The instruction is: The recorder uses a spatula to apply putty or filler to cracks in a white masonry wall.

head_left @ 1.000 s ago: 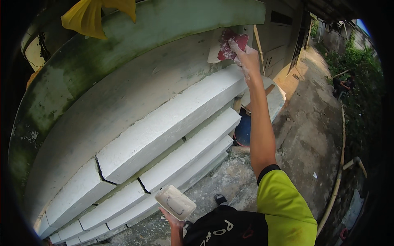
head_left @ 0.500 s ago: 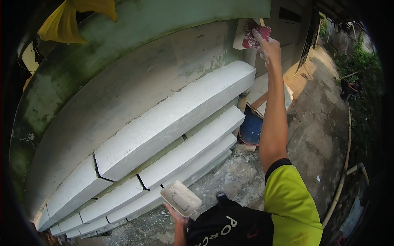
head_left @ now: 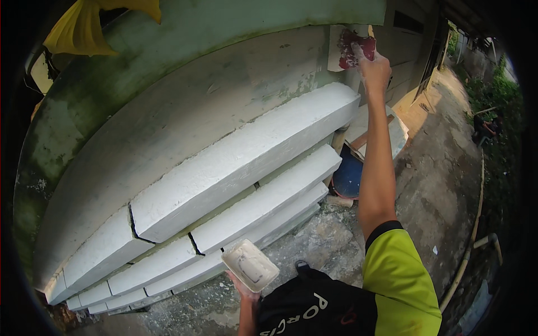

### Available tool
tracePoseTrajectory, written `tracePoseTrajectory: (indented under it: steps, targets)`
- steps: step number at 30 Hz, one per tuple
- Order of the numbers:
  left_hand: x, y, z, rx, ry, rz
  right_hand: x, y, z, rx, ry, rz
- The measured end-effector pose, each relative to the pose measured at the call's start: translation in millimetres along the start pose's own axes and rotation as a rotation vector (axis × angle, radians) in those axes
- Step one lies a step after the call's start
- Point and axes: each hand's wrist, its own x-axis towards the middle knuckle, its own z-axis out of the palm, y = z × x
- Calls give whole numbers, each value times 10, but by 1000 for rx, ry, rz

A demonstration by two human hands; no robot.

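Observation:
Stretched out to the upper right, my right hand [head_left: 374,71] grips a red putty scraper [head_left: 367,46] smeared with white. The scraper's face lies at a pale patch of wall [head_left: 334,50] near the end of the curved green edge; whether it touches cannot be made out. White residue coats the fingers of that hand. Low in the middle, my left hand [head_left: 243,287] holds a small rectangular tub [head_left: 273,272] from beneath, with off-white paste inside. Beside it run stepped white ledges [head_left: 241,159] with dark gaps between the blocks.
A grey curved wall [head_left: 168,123] rises behind the ledges, under a mossy green band [head_left: 224,33]. Beyond the ledge ends stand a blue container [head_left: 347,173] and a pale board [head_left: 395,134]. A concrete path [head_left: 431,185] runs along the right, edged by a bamboo pole [head_left: 468,263].
The view has shifted slightly. My right hand and the scraper are a little lower and further right in the picture. The tub stays in my left hand, nearly in place.

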Motion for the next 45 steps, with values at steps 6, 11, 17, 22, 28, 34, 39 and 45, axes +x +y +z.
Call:
tracePoseTrajectory:
  steps: [6, 11, 17, 22, 28, 34, 39, 45]
  targets:
    - [-34, 13, 53, 50, -36, -77, -759, -683, -247, 246, -330, -78]
    - [0, 38, 16, 84, 18, -77, -1253, -1190, -13, -208, -594, -961]
    - [-27, 138, -29, 79, 50, -64, -1161, -1098, 282, -368, -543, -954]
    - [-68, 252, -76, 73, 80, -25, -1139, -1132, 22, -374, -541, -961]
    - [-66, 301, -150, 28, 59, -54, -1166, -1065, 172, -460, -512, -1013]
    - [-9, 295, -220, 32, 12, -29, -1223, -1167, -79, -419, -486, -942]
    - [-38, 283, -60, 51, 46, -77, -1295, -1144, 166, -459, -542, -946]
    - [-65, 268, -83, 28, 60, -53, -710, -977, -62, -393, -277, -629]
